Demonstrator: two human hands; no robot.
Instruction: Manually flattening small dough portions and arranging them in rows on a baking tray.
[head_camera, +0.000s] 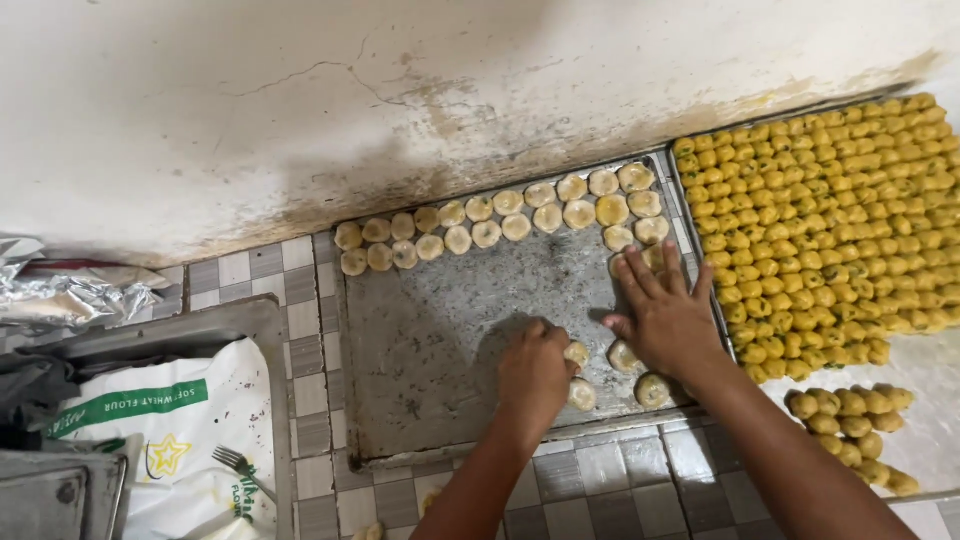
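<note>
Left hand (535, 372) grip seemingly clenched on dough disc (577, 353), right hand (665, 315) released, flat, fingers spread on tray (440, 330)

The dull grey metal tray (440, 330) looks scuffed and floury, the pale dough discs (500, 215) matt and soft (the crumpled foil (60, 290) alone shines), the checked tiles (600, 480) smooth, the wall (300, 90) cracked, stained plaster.

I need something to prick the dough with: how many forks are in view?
1. The fork lies on the white flour bag at lower left, beside the grey tray. Others could be hidden under the bag.
</note>
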